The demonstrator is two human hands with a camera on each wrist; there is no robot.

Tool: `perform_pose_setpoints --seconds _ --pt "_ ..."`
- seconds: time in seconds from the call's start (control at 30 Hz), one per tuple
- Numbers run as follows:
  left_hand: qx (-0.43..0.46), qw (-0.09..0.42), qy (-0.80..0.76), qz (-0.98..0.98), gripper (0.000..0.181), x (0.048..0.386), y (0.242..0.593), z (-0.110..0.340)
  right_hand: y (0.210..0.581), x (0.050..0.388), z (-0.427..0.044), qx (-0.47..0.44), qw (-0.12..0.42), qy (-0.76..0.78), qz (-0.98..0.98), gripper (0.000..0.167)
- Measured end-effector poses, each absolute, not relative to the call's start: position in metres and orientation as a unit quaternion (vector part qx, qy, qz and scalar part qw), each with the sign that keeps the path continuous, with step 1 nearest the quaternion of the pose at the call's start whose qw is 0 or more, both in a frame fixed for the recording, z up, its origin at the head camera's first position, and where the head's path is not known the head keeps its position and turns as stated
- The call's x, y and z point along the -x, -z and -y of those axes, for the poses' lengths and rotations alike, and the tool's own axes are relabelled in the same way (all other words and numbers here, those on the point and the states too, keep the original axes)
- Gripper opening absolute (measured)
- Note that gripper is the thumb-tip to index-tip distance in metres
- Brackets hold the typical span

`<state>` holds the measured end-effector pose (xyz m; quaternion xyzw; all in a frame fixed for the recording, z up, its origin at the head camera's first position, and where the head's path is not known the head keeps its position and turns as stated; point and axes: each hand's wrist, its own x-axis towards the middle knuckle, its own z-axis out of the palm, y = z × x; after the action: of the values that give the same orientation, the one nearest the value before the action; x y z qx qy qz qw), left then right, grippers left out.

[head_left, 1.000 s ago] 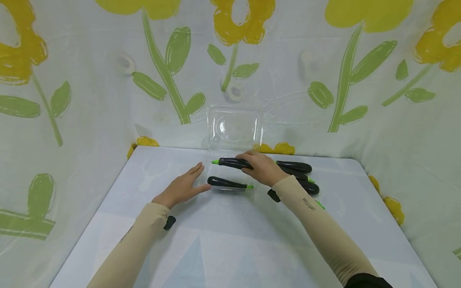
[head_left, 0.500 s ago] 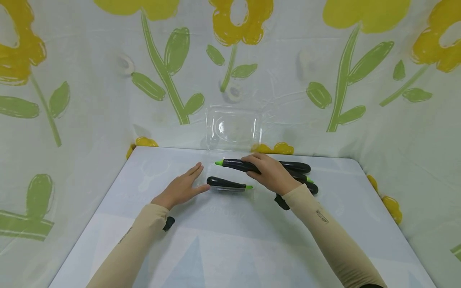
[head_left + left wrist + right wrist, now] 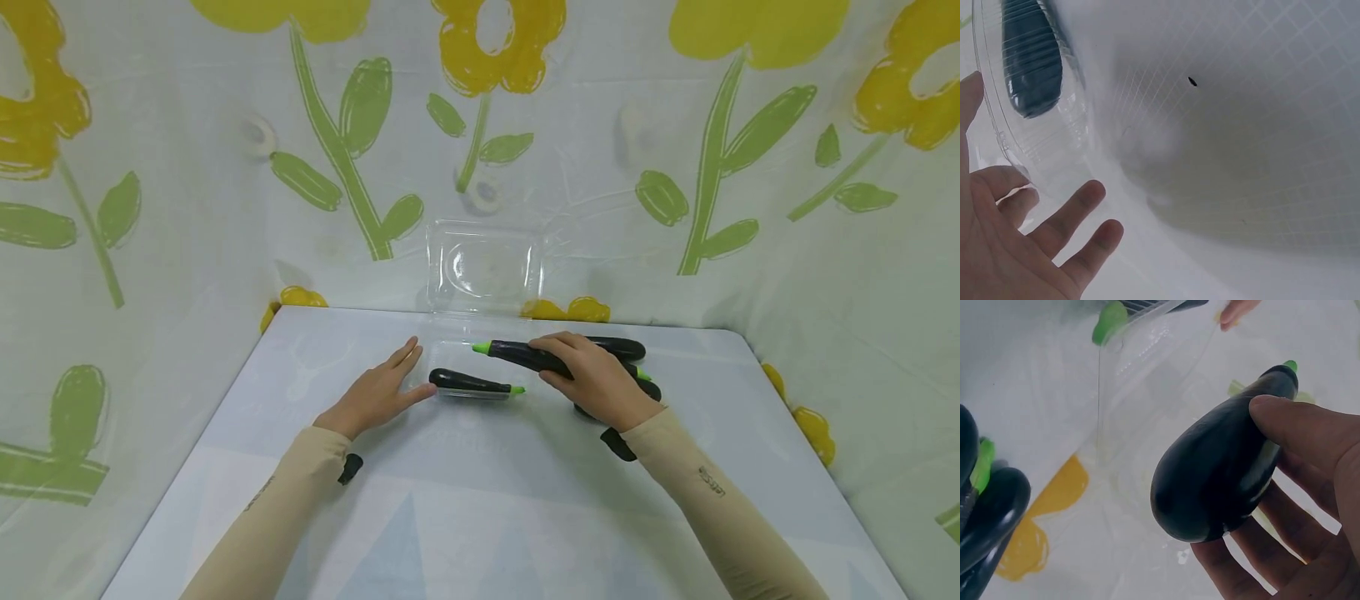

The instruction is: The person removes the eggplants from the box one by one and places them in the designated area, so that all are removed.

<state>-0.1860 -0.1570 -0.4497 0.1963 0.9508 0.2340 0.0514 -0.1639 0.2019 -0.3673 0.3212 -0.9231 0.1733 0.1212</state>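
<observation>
My right hand point(image 3: 596, 379) holds a dark eggplant point(image 3: 513, 353) with a bright green stem end pointing left. In the right wrist view, thumb and fingers wrap the raised eggplant point(image 3: 1216, 462) near its narrow end. A clear plastic clamshell box point(image 3: 483, 271) stands at the back centre, its lid raised. One eggplant point(image 3: 468, 381) lies along the near side of its base, stem to the right. Beside the box's left edge is my left hand point(image 3: 373, 398), fingers spread; the left wrist view shows fingertips against the clear wall point(image 3: 1029, 150), holding no eggplant.
Several more eggplants point(image 3: 622, 347) lie at the right of the box, partly hidden by my right hand. A flower-printed curtain point(image 3: 592, 167) rises behind the white table point(image 3: 465, 517), near the raised lid.
My right hand has moved right and toward me with the eggplant, away from above the box base. The left hand stays at the box's left edge.
</observation>
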Motion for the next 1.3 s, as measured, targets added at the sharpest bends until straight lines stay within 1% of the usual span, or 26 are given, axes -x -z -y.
perform_pose_setpoints --seconds 0.47,0.67,1.07,1.3 --pt "-0.196 0.051 -0.240 -0.949 0.091 0.186 0.449 0.157 0.373 0.135 -0.232 -0.286 0.131 -0.170 0.934 0.047" --pt "-0.198 0.051 -0.241 -0.949 0.092 0.186 0.449 0.157 0.385 0.132 -0.254 -0.280 0.154 -0.155 0.935 0.050" --pt "-0.203 0.044 -0.238 -0.949 0.092 0.185 0.449 0.159 0.396 0.122 -0.286 -0.271 0.162 -0.134 0.939 0.051" --pt "-0.200 0.055 -0.240 -0.948 0.094 0.186 0.449 0.159 0.403 0.115 -0.297 -0.265 0.166 -0.130 0.941 0.052"
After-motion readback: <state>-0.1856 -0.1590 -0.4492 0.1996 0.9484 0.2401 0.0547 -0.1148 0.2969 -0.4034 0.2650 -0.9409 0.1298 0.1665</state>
